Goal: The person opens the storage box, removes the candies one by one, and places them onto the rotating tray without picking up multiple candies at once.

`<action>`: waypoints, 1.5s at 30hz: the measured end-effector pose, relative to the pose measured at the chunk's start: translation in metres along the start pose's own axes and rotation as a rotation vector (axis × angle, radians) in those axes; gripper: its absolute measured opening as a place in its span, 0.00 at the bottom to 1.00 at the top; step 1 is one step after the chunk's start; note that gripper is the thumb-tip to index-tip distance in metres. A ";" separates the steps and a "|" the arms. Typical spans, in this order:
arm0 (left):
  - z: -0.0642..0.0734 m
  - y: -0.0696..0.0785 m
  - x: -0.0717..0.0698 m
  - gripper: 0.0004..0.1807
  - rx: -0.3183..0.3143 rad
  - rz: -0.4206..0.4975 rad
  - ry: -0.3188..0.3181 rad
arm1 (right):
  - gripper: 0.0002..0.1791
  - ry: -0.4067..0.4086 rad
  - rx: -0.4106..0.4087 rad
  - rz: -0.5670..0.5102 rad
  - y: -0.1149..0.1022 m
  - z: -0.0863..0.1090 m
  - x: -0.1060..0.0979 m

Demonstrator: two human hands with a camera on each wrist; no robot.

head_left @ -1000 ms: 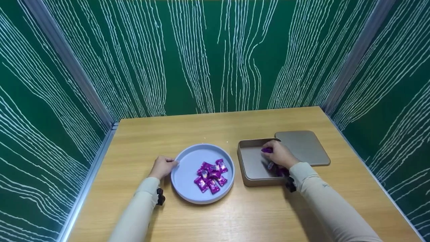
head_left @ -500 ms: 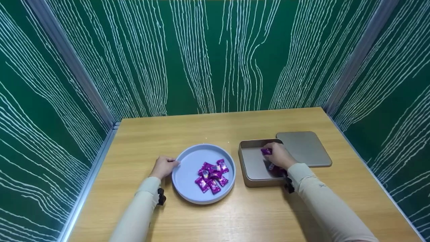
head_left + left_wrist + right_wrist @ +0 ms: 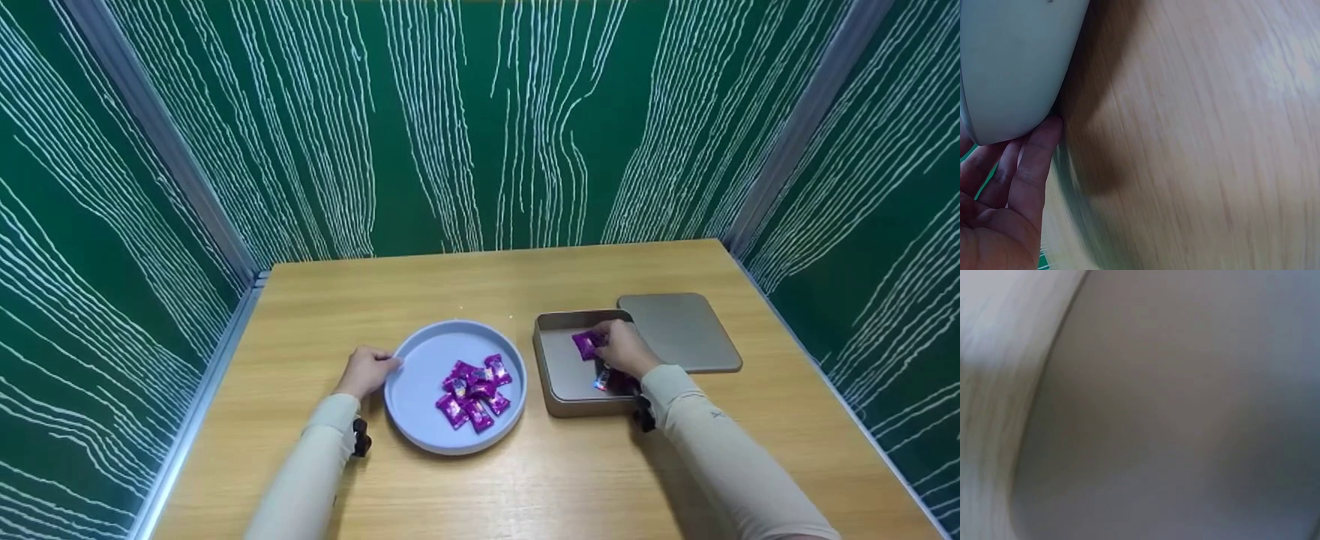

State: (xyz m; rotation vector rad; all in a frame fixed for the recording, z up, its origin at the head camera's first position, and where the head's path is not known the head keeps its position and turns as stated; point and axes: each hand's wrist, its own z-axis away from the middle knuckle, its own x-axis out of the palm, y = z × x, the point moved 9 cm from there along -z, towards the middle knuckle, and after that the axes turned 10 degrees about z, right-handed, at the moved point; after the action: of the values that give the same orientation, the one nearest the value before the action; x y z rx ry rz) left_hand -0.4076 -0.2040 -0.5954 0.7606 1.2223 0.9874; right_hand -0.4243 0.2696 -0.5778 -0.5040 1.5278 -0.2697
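Observation:
At the left rim of a round pale blue plate (image 3: pixel 412 405), my left hand (image 3: pixel 364 371) pinches the edge. The left wrist view shows the fingers (image 3: pixel 1033 163) of that hand against the plate's outer side (image 3: pixel 1022 67); its thumb is mostly hidden there. Several purple-wrapped candies (image 3: pixel 478 390) lie heaped on the plate's right half. Inside an open brown metal tin (image 3: pixel 562 375), my right hand (image 3: pixel 626 346) holds a purple-wrapped candy (image 3: pixel 585 345) by its fingertips. Beneath that hand lies another wrapped candy (image 3: pixel 602 379), partly covered. The right wrist view has only the tin's blurred wall (image 3: pixel 1157 410).
A flat brown lid (image 3: pixel 679 330) lies behind and right of the tin, close against it. Both containers stand on a wooden table (image 3: pixel 480 495). Green walls with white streaks (image 3: pixel 480 135) enclose its back and sides.
The candy at my right fingertips has turned and shows more of its wrapper, a little further left. The candy under the hand is more exposed. My left hand stays at the plate's rim.

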 end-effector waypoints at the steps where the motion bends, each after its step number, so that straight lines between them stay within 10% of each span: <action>1: 0.000 0.000 0.000 0.14 -0.003 -0.002 0.001 | 0.19 -0.001 0.004 -0.005 0.000 0.000 0.000; 20: 0.000 0.002 -0.001 0.15 0.010 -0.032 0.018 | 0.23 -0.135 -0.016 -0.040 -0.002 0.001 0.014; 45: 0.001 0.004 -0.001 0.14 0.033 -0.025 0.020 | 0.13 -0.071 -0.066 -0.105 -0.013 0.002 -0.001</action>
State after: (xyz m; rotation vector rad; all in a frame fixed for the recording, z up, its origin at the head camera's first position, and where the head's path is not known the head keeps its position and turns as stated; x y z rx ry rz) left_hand -0.4075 -0.2037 -0.5913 0.7612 1.2649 0.9590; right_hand -0.4203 0.2588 -0.5711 -0.6410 1.4473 -0.2800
